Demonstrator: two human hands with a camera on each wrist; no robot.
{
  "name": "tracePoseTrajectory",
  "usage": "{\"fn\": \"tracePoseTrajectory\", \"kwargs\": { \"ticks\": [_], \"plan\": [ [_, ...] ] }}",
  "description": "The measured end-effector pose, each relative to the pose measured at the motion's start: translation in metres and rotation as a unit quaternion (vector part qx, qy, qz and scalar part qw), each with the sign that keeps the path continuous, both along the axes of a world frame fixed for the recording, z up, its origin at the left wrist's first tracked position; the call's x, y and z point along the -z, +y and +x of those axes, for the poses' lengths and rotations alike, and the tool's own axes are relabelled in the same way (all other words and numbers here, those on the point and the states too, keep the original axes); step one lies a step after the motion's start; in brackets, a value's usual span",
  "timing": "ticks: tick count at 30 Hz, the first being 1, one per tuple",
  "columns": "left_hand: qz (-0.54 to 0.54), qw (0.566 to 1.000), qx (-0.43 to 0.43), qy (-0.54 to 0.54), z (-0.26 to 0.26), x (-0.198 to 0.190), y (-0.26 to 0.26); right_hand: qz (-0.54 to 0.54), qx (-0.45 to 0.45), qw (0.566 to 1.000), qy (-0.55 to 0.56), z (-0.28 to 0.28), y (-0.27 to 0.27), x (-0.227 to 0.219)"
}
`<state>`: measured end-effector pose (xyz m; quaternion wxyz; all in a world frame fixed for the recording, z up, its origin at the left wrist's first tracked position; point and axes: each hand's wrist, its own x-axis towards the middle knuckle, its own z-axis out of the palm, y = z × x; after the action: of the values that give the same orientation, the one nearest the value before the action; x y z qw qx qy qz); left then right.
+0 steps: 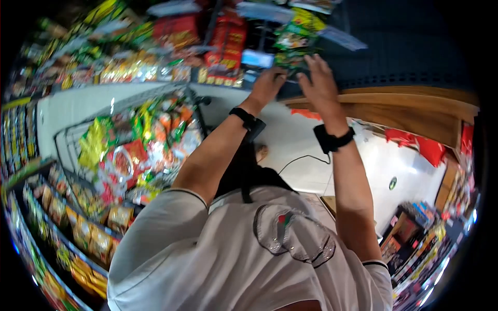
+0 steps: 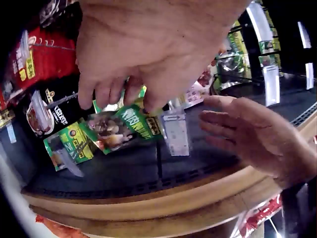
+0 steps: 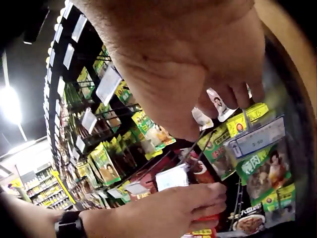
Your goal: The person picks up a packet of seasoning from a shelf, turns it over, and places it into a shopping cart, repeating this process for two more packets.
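On my left wrist feed, the green snack packet point(image 2: 120, 131) hung slantwise just below the bent fingers of the left hand point(image 2: 143, 52), the nearer one; whether they gripped it I couldn't tell. Beyond a price tag point(image 2: 176, 135), the right hand point(image 2: 257, 135) stood apart, loose and empty.

Packet point(image 2: 141, 126): green, white lettering, brown food picture. Pouch point(image 2: 62, 111): black, white lettering. Packs point(image 2: 52, 64): bright red, yellow label. Tag point(image 2: 177, 136): whitish. Shelf point(image 2: 138, 171): dark. Ledge point(image 2: 133, 210): brown wood. Shirt point(image 1: 166, 259): white, black sleeve trim, black-outlined emblem, red and green centre. Wristbands point(image 1: 334, 141): black. Floor point(image 1: 363, 194): pale.
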<state>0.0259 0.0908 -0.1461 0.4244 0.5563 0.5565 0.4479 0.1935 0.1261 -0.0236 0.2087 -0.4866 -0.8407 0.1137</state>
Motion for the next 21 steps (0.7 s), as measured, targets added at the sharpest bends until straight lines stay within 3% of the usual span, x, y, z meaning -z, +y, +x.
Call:
{"fn": "tracePoseTrajectory", "kwargs": {
  "ticks": [2, 6, 7, 8, 9, 11, 12, 13, 14, 15, 16, 18, 21],
  "plan": [
    [-0.124, 0.99, 0.035, -0.054, -0.022, -0.04, -0.046, -0.029, -0.007, 0.998, 0.062, -0.01, -0.028, -0.027],
    [-0.177, 0.981, 0.051, -0.067, -0.075, -0.054, -0.124, -0.172, -0.059, 0.97, 0.16, -0.016, -0.068, -0.028],
    [-0.191, 0.967, 0.018, -0.168, -0.089, -0.054, -0.143, -0.183, -0.066, 0.968, 0.161, -0.017, -0.077, -0.022],
    [-0.206, 0.974, -0.013, -0.097, -0.108, -0.054, -0.161, -0.226, -0.056, 0.959, 0.162, -0.016, -0.087, -0.019],
    [-0.215, 0.967, -0.068, -0.115, -0.121, -0.076, -0.178, -0.268, -0.044, 0.949, 0.161, -0.017, -0.097, -0.02],
    [-0.167, 0.968, -0.187, -0.03, -0.156, -0.065, -0.208, -0.319, -0.035, 0.937, 0.14, -0.01, -0.106, -0.004],
    [-0.098, 0.96, -0.262, 0.012, -0.171, -0.051, -0.225, -0.29, -0.059, 0.945, 0.142, -0.006, -0.11, 0.015],
    [0.022, 0.95, -0.286, 0.126, -0.2, -0.021, -0.239, -0.265, -0.071, 0.949, 0.155, -0.002, -0.113, 0.03],
    [-0.103, 0.901, -0.328, 0.263, -0.224, -0.013, -0.251, -0.24, -0.084, 0.953, 0.167, 0.002, -0.114, 0.045],
    [-0.142, 0.872, -0.405, 0.238, -0.217, -0.037, -0.254, -0.258, -0.087, 0.947, 0.17, 0.0, -0.119, 0.033],
    [-0.103, 0.865, -0.409, 0.272, -0.23, -0.024, -0.268, -0.243, -0.096, 0.955, 0.142, 0.002, -0.121, 0.03],
    [-0.211, 0.804, -0.387, 0.399, -0.249, 0.009, -0.289, -0.263, -0.088, 0.951, 0.137, 0.001, -0.126, 0.012],
    [-0.245, 0.829, -0.384, 0.325, -0.264, 0.054, -0.298, -0.259, -0.101, 0.953, 0.12, -0.001, -0.133, -0.007]
  ]
}}
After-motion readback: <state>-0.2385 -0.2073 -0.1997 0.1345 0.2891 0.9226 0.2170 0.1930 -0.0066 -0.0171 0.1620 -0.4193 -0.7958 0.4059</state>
